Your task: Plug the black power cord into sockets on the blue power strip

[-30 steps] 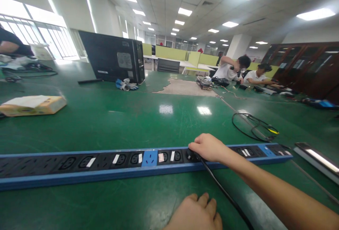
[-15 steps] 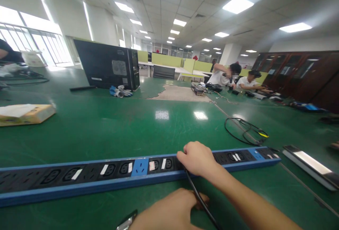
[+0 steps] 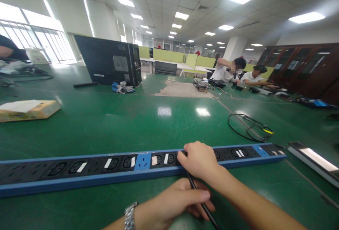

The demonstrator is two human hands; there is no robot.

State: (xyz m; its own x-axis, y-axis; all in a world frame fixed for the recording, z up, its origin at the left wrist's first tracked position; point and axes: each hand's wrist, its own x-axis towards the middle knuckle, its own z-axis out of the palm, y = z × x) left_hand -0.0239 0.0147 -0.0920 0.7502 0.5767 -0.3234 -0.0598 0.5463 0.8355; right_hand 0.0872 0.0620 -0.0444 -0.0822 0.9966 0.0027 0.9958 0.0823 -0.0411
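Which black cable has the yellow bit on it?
The looped cable behind the power strip, near its right end: its yellow piece is visible, while the straighter cable at your left hand shows none.

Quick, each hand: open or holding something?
Left hand: curled around the black cable; grip unclear.
Right hand: closed on the cable's end at the power strip.

Green tabletop, scuffed: blue power strip, coiled black cable, yellow packet, blue-grey gloves, black computer case.
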